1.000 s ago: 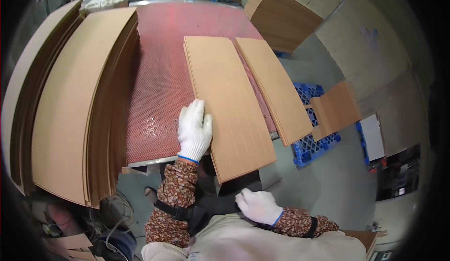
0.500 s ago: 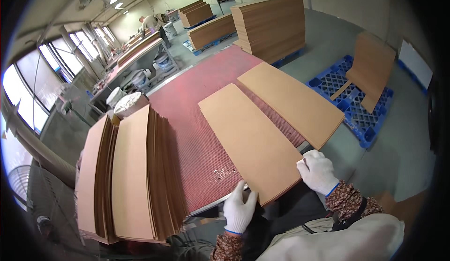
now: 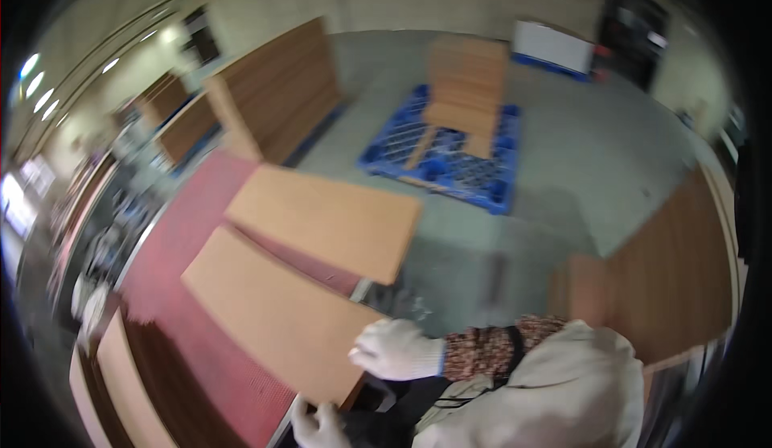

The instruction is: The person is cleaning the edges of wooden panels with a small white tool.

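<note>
Blurred view, head turned. Near board (image 3: 277,315) flat on the red table (image 3: 193,231), running from 10 o'clock down toward 5 o'clock of the table, its near end overhanging the edge. Right hand (image 3: 396,350), white-gloved, on that board's near right corner: palm over the edge, fingers curled against it, looks like a grip, though blur hides whether closed round it. Patterned sleeve (image 3: 486,350) behind the wrist, cream jacket (image 3: 555,392) at 5 o'clock of the frame. Left hand (image 3: 318,425), also gloved, at 6 o'clock, low at the frame edge, just under the board's near end; fingers raised toward the underside, touching or not impossible to tell, spread or closed likewise.

Second board (image 3: 326,221) just beyond the first, at 12 o'clock from it, lying flat and angled, its right end out past the table edge over the grey floor (image 3: 595,166). Stack of boards (image 3: 153,376) on edge at 8 o'clock, beside the table. Blue pallet (image 3: 450,154) at 1 o'clock on the floor, well apart, carrying a short stack of boards (image 3: 466,78). Tall stacks (image 3: 273,98) at 11 o'clock, more panels (image 3: 675,263) at 3 o'clock.
</note>
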Tool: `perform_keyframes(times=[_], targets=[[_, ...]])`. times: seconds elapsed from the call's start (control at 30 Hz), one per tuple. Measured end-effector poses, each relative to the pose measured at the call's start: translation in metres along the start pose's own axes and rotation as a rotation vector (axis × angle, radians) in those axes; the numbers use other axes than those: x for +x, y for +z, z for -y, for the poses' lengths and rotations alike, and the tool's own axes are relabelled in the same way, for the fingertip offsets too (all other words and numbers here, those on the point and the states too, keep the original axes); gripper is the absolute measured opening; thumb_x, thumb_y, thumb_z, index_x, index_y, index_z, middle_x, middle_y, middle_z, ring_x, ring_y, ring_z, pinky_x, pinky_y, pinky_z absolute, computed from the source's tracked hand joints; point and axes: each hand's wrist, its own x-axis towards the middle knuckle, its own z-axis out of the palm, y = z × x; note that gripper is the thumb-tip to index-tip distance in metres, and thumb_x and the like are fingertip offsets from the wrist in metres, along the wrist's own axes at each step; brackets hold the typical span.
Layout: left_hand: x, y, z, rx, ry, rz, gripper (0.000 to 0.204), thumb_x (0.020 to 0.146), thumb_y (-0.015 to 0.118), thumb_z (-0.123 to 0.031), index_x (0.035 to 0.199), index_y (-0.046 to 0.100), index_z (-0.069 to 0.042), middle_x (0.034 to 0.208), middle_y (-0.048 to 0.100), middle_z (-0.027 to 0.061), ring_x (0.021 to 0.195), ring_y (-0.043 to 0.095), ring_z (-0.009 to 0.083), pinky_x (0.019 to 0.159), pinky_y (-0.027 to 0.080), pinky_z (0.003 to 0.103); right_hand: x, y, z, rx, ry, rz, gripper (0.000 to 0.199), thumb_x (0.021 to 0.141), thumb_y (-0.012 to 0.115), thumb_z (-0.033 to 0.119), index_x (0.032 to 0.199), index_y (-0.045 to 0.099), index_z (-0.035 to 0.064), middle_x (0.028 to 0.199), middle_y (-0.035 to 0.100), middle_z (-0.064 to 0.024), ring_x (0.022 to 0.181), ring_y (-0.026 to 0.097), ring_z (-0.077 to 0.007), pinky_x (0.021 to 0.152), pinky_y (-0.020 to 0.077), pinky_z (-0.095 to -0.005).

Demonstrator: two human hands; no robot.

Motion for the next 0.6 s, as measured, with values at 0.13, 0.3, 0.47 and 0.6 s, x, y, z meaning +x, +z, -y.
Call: perform_keyframes(times=[0.13, 0.3, 0.47, 0.6], targets=[[-0.004, 0.001, -0.004, 0.038, -0.065, 0.18, 0.027, 0.105, 0.073, -0.024, 0.121, 0.07, -0.003, 0.097, 0.066, 0.0004, 0.082, 0.054, 0.0099, 0.069, 0.047, 0.028, -0.008, 0.011, -0.02, 0.08, 0.086, 0.036, 0.038, 0.106, 0.056, 0.036, 0.094, 0.071, 0.0029, 0.093, 0.071, -0.0203, 0.092, 0.071, -0.0413, 0.082, 0.0579, -0.053], [-0.008, 0.004, -0.001, -0.148, -0.206, 0.141, 0.035, 0.104, 0.071, -0.022, 0.132, 0.061, -0.004, 0.097, 0.06, 0.0064, 0.087, 0.059, 0.0169, 0.077, 0.054, 0.038, -0.019, -0.003, -0.023, 0.191, -0.012, 0.084, 0.038, 0.107, 0.058, 0.036, 0.098, 0.069, 0.0009, 0.095, 0.068, -0.0179, 0.089, 0.07, -0.0394, 0.081, 0.0576, -0.0501], [-0.005, 0.007, -0.021, -0.28, -0.163, -0.079, 0.038, 0.106, 0.067, -0.02, 0.138, 0.056, -0.004, 0.099, 0.06, 0.0079, 0.083, 0.06, 0.0198, 0.073, 0.054, 0.038, 0.002, -0.005, -0.017, 0.453, -0.005, 0.046, 0.038, 0.107, 0.064, 0.039, 0.099, 0.073, 0.0022, 0.096, 0.072, -0.0191, 0.094, 0.072, -0.0385, 0.083, 0.0574, -0.0484], [0.002, 0.003, -0.035, -0.435, 0.081, -0.125, 0.03, 0.103, 0.06, -0.011, 0.126, 0.068, 0.007, 0.099, 0.072, 0.0066, 0.074, 0.063, 0.0094, 0.065, 0.051, 0.025, 0.018, -0.046, -0.015, 0.263, 0.022, -0.143, 0.031, 0.106, 0.069, 0.031, 0.121, 0.075, 0.0047, 0.111, 0.076, -0.016, 0.099, 0.076, -0.0301, 0.089, 0.0602, -0.0411]])
